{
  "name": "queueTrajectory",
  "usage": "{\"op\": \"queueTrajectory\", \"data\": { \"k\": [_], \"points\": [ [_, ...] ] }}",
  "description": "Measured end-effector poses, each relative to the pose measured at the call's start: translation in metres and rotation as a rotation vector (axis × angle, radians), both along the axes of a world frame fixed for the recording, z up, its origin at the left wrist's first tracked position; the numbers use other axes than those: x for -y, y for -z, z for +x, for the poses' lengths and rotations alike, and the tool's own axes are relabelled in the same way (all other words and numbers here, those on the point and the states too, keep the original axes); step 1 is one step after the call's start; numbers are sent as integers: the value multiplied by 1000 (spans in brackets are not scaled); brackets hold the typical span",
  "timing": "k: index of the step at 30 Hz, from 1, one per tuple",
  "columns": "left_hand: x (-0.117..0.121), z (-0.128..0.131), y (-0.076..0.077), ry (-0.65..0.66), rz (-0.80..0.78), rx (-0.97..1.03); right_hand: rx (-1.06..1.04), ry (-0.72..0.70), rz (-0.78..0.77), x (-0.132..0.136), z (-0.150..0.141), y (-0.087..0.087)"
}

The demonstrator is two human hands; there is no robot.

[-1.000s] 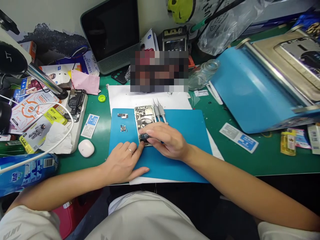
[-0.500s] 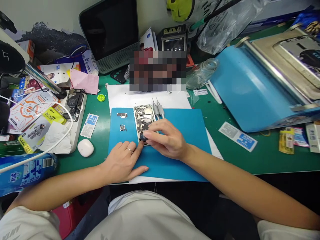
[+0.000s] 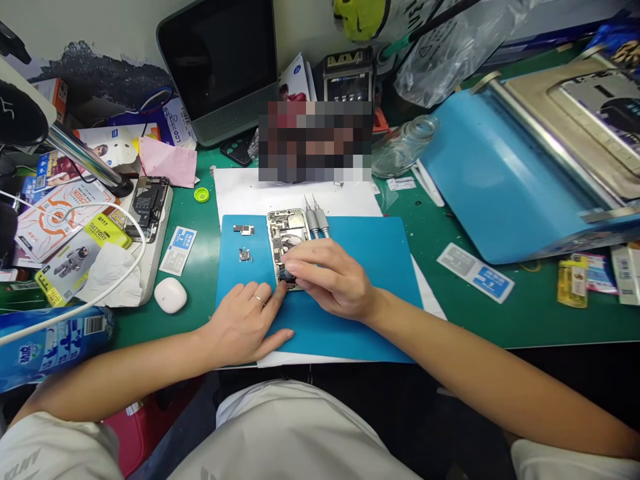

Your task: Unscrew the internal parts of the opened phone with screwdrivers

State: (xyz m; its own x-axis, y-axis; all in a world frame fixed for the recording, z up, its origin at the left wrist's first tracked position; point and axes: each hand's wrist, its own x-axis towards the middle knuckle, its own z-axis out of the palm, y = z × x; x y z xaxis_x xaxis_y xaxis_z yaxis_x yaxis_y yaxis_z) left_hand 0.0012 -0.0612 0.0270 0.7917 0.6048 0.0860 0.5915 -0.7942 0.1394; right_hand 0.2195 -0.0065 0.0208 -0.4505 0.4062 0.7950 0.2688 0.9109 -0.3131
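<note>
An opened phone with its inner parts exposed lies upright on the blue mat. My left hand, a ring on one finger, rests flat at its lower left; the index fingertip touches the phone's bottom edge and the thumb is spread away. Over the lower half of the phone, my right hand is closed in a pinch beside a small dark part, and what it grips is hidden by the fingers. Two grey screwdrivers lie just right of the phone. Two small phone parts, a metal bracket and a little module, sit to its left.
A second opened phone rests on a white box at left, near a white earbud case. White paper lies under the mat. A glass jar, a monitor and a blue-covered roller device stand behind and right.
My right fingertips have shifted very slightly left over the phone's lower part. The left hand, the phone and the loose parts look the same.
</note>
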Motion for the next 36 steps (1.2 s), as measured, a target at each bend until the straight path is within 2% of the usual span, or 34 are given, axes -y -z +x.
{"op": "queueTrajectory", "data": {
  "k": [3,9,16,36],
  "points": [
    [-1,0,0,-1,2,2,-26,-91,-46,-1,-1,1],
    [0,-1,0,-6,-12,14,-7,11,-80,-1,0,2],
    [-1,0,1,3,2,9,-50,-122,-119,0,-4,1],
    [-1,0,0,5,18,12,-81,-89,-159,1,-5,11]
  ]
}}
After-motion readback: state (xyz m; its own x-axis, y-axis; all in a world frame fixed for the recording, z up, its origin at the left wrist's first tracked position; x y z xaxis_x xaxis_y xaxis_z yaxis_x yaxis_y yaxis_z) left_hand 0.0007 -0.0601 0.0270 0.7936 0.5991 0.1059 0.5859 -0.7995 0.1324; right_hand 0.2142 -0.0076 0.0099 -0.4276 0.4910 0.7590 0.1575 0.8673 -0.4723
